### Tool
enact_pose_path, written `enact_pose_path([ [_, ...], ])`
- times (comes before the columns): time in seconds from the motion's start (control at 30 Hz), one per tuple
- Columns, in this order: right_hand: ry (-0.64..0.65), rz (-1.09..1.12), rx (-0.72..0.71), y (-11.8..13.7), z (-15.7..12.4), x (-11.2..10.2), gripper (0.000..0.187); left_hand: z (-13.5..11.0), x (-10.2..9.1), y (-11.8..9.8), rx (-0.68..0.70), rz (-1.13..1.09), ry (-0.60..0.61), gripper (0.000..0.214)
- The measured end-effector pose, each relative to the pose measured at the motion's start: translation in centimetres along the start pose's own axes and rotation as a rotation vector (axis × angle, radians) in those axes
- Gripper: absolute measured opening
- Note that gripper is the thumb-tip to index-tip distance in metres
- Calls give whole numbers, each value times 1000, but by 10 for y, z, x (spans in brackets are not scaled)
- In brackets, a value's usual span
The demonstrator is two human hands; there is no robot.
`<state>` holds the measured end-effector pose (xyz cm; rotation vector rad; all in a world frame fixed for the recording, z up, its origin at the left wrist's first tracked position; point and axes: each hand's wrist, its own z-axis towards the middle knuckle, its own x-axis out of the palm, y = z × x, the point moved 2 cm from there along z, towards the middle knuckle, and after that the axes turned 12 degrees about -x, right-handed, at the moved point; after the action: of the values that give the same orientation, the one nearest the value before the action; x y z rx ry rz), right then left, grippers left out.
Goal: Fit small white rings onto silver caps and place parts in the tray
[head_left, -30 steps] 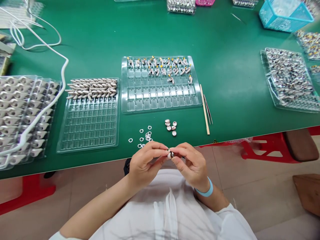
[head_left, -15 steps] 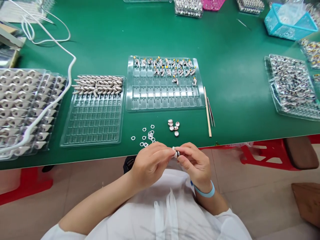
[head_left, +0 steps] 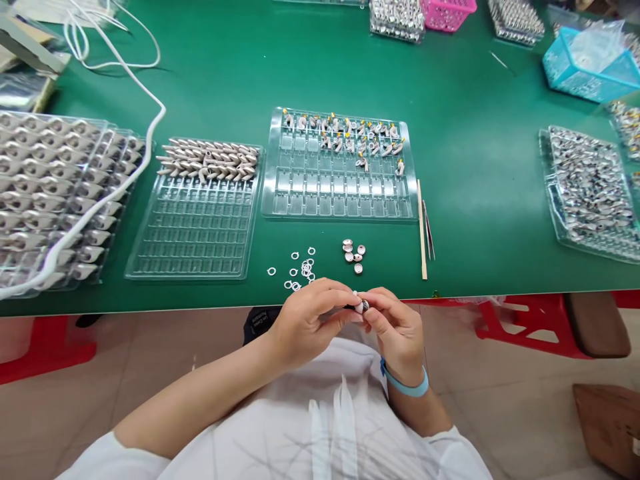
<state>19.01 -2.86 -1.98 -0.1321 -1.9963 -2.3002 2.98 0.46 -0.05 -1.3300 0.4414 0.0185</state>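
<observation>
My left hand (head_left: 313,321) and my right hand (head_left: 397,328) meet at the near edge of the green table (head_left: 450,167), fingertips pinched together on one small white and dark cap-like part (head_left: 361,306). Just beyond the hands lie several small white rings (head_left: 300,267) and several small round caps (head_left: 353,253). Further back a clear tray (head_left: 340,193) holds several small white parts with yellow tips (head_left: 345,137) in its far rows. A blue band circles my right wrist.
A clear tray (head_left: 193,233) with white earbud-like shells at its far end lies left. Stacked trays of shells (head_left: 55,193) and a white cable (head_left: 140,147) sit far left. A wooden stick (head_left: 421,223) and tweezers (head_left: 429,230) lie right; a full tray (head_left: 590,187), blue basket (head_left: 585,67), red stools.
The view has shifted, so the table contents sit further right and higher. Both hands stay pinched on the small part, with only slight finger movement.
</observation>
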Motion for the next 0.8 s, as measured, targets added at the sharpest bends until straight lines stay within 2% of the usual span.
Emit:
enact_pose_path([
  [0.13,3,34,20,-2,0,1,20,-1,1,1,-25,9,-21,14],
  [0.5,15,166,86,-8,0,2,18,2,-1,-4,46,-25,-55,14],
  [0.8,18,251,138,-10,-1,3,16,1,-2,-3,23,-94,-36,15],
])
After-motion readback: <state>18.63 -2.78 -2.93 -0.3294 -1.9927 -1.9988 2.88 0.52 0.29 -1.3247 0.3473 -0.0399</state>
